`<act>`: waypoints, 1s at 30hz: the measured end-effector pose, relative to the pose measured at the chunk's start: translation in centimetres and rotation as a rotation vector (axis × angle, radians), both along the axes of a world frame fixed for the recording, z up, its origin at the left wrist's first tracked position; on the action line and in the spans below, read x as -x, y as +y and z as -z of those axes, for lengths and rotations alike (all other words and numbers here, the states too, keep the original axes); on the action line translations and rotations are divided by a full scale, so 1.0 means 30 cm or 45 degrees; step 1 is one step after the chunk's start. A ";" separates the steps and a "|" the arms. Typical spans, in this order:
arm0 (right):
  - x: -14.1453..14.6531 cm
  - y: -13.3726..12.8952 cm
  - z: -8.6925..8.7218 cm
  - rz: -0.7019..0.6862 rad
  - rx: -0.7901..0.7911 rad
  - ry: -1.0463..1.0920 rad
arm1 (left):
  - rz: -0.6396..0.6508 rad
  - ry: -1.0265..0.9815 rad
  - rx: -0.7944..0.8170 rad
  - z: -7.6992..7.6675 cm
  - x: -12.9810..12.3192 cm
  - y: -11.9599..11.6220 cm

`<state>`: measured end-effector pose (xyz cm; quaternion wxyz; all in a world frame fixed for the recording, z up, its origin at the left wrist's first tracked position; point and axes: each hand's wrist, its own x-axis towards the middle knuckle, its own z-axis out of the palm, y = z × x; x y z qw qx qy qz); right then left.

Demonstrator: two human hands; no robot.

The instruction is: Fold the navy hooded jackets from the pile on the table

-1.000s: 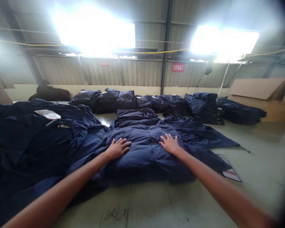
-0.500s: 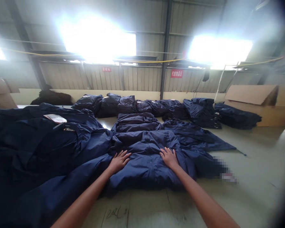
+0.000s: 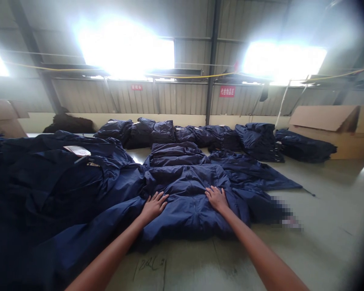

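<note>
A dark blue garment (image 3: pixel 185 214) lies spread on the table in front of me, its sleeves reaching out to both sides. My left hand (image 3: pixel 155 205) rests flat on its left part with the fingers spread. On the right part, my right hand (image 3: pixel 216 198) lies palm down, fingers apart. Neither hand grips the cloth. Behind the garment is a folded dark blue piece (image 3: pixel 177 154). A large heap of dark blue garments (image 3: pixel 63 182) covers the left side, with a white tag (image 3: pixel 77 150) on top.
Several folded dark bundles (image 3: pixel 142 132) line the far side of the table (image 3: pixel 327 250). A cardboard box (image 3: pixel 324 119) stands at the far right, another box (image 3: pixel 4 117) at the far left. A garment with a cord (image 3: pixel 248 169) lies right of centre.
The view has shifted slightly. Both hands stay on the garment in nearly the same places, and the cloth looks almost unchanged.
</note>
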<state>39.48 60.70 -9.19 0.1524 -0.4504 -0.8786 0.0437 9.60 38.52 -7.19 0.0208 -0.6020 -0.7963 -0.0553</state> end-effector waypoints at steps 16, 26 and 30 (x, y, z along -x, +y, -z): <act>-0.374 -0.126 0.035 -0.283 -0.142 0.022 | -0.109 -0.206 0.072 -0.257 0.185 -0.330; -0.448 -0.127 0.152 -0.355 -0.186 0.196 | -0.247 -0.070 0.132 -0.181 0.454 -0.433; -0.465 -0.112 0.151 -0.384 -0.149 0.187 | -0.444 -0.001 -0.074 -0.277 0.571 -0.510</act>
